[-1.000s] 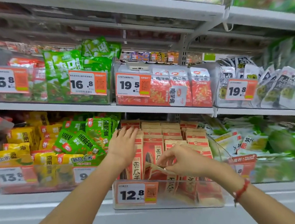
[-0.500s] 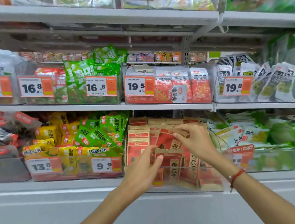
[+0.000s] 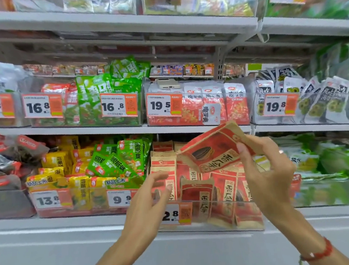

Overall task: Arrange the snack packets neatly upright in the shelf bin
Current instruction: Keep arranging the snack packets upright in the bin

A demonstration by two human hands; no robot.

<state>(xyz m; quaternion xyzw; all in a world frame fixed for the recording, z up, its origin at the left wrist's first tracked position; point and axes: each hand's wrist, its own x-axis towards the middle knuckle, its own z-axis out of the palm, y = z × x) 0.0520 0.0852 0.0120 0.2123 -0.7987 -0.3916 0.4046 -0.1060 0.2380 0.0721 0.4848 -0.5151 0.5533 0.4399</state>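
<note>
The right hand (image 3: 270,173) pinches one red-and-tan snack packet (image 3: 212,152) by its right end, holding it tilted above the clear shelf bin (image 3: 218,225). The left hand (image 3: 147,199) hovers in front of the bin's left side, fingers relaxed and apparently holding nothing. More such packets (image 3: 197,195) stand in the bin, some leaning.
</note>
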